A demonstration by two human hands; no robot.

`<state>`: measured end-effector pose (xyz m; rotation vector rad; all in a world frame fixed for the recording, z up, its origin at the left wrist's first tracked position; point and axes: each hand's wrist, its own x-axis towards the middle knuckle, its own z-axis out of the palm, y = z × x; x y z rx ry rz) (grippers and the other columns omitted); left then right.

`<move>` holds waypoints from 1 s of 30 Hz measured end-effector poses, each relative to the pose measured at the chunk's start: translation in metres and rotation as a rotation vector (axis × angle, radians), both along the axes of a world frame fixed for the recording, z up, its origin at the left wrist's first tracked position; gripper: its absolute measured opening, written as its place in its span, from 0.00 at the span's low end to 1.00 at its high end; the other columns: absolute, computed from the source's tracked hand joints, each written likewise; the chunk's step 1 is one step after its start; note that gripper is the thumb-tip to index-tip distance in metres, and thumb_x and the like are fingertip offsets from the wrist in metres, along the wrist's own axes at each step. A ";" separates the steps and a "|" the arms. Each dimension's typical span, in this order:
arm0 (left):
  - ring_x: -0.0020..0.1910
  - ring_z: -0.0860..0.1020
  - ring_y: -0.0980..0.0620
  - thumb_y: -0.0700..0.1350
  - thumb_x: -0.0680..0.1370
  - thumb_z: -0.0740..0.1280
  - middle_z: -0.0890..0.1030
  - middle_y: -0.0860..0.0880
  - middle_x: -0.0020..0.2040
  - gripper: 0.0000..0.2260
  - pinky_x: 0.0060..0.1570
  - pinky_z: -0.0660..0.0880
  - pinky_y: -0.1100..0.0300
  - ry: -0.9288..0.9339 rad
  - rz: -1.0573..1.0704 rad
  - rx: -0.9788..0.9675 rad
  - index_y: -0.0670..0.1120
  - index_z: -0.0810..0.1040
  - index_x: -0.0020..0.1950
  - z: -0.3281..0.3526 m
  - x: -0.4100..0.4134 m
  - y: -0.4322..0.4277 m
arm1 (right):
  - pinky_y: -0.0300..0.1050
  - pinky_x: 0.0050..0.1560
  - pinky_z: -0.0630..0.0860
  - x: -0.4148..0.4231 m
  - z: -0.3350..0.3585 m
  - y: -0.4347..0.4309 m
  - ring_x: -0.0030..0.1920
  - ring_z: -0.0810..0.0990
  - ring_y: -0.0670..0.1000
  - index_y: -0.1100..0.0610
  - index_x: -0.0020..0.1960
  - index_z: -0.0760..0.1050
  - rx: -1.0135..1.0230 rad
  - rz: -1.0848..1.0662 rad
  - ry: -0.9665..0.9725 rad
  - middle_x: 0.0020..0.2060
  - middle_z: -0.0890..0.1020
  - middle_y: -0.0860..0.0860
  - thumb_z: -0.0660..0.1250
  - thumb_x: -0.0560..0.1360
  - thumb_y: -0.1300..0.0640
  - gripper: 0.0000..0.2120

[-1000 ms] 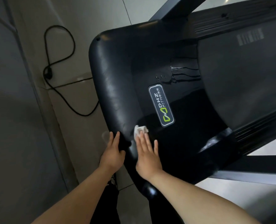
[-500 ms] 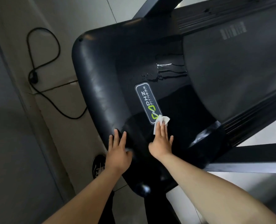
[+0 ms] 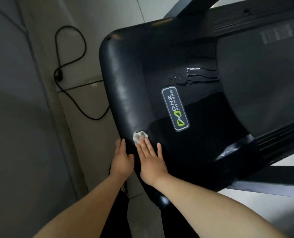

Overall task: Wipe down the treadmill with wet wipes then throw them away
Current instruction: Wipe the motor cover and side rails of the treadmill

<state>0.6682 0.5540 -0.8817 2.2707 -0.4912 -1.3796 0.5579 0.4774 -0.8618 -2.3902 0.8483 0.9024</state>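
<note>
A black treadmill's motor cover fills the middle of the head view, with a grey and green logo badge on it. My right hand lies flat with straight fingers, pressing a small crumpled white wet wipe against the cover's near left edge. The wipe sticks out beyond my fingertips. My left hand rests on the cover's rounded left rim right beside it, thumb over the edge. Wet streaks glisten on the cover above the badge.
The grey running belt stretches off to the right between dark side rails. A black power cable loops across the pale floor left of the treadmill. A grey wall runs along the left. A dark frame bar crosses at lower right.
My right hand slid the wipe from beside the logo badge back left to the cover's near edge. My left hand stayed on the rim. The camera view shifted.
</note>
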 end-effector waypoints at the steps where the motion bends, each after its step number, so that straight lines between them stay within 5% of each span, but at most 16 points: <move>1: 0.80 0.58 0.50 0.37 0.82 0.61 0.54 0.47 0.83 0.32 0.73 0.59 0.61 0.024 0.007 -0.007 0.47 0.52 0.83 0.000 0.001 0.004 | 0.63 0.73 0.27 0.005 0.000 0.000 0.76 0.25 0.50 0.55 0.80 0.31 0.009 0.061 0.004 0.78 0.28 0.49 0.60 0.77 0.59 0.45; 3: 0.67 0.75 0.50 0.37 0.82 0.60 0.69 0.44 0.77 0.31 0.61 0.71 0.61 0.062 0.037 -0.004 0.48 0.54 0.83 0.000 0.003 0.010 | 0.63 0.72 0.26 0.012 -0.003 -0.001 0.76 0.25 0.50 0.55 0.81 0.33 0.017 0.169 0.009 0.78 0.29 0.49 0.60 0.78 0.59 0.43; 5: 0.55 0.77 0.57 0.36 0.82 0.59 0.75 0.44 0.71 0.30 0.49 0.72 0.62 0.093 0.109 -0.007 0.49 0.55 0.83 0.000 0.006 0.014 | 0.65 0.72 0.27 0.017 -0.006 -0.008 0.77 0.26 0.49 0.54 0.81 0.34 0.003 0.232 0.008 0.79 0.29 0.49 0.61 0.77 0.58 0.44; 8: 0.70 0.69 0.56 0.33 0.83 0.58 0.69 0.56 0.71 0.29 0.61 0.62 0.69 0.158 0.226 -0.084 0.49 0.56 0.82 -0.002 0.009 0.016 | 0.65 0.73 0.29 0.026 -0.007 -0.029 0.78 0.28 0.48 0.52 0.81 0.34 -0.060 0.084 -0.016 0.77 0.27 0.46 0.63 0.77 0.56 0.46; 12: 0.74 0.66 0.56 0.33 0.83 0.57 0.64 0.61 0.70 0.30 0.66 0.61 0.67 0.224 0.224 -0.112 0.49 0.52 0.83 -0.002 0.012 0.020 | 0.62 0.75 0.32 0.037 -0.001 -0.038 0.78 0.28 0.49 0.52 0.80 0.30 -0.119 -0.159 -0.008 0.78 0.28 0.48 0.63 0.76 0.57 0.48; 18: 0.76 0.65 0.52 0.35 0.84 0.56 0.65 0.48 0.79 0.28 0.76 0.61 0.56 0.224 0.354 -0.100 0.48 0.54 0.83 -0.005 0.020 0.027 | 0.63 0.75 0.29 0.040 -0.001 0.002 0.75 0.23 0.50 0.55 0.81 0.33 0.010 0.223 0.065 0.78 0.29 0.49 0.61 0.77 0.60 0.44; 23: 0.75 0.67 0.54 0.34 0.84 0.56 0.68 0.49 0.78 0.27 0.77 0.62 0.53 0.217 0.394 -0.144 0.49 0.57 0.82 -0.002 0.025 0.031 | 0.67 0.73 0.28 0.042 -0.005 -0.004 0.75 0.23 0.51 0.57 0.82 0.38 -0.028 0.534 0.135 0.79 0.32 0.51 0.56 0.79 0.58 0.38; 30: 0.73 0.63 0.62 0.34 0.84 0.54 0.65 0.60 0.70 0.27 0.71 0.58 0.67 0.187 0.378 -0.169 0.52 0.60 0.81 0.002 0.028 0.014 | 0.65 0.74 0.28 0.063 0.000 -0.049 0.78 0.27 0.48 0.52 0.82 0.34 -0.079 0.312 0.016 0.80 0.32 0.47 0.60 0.77 0.59 0.43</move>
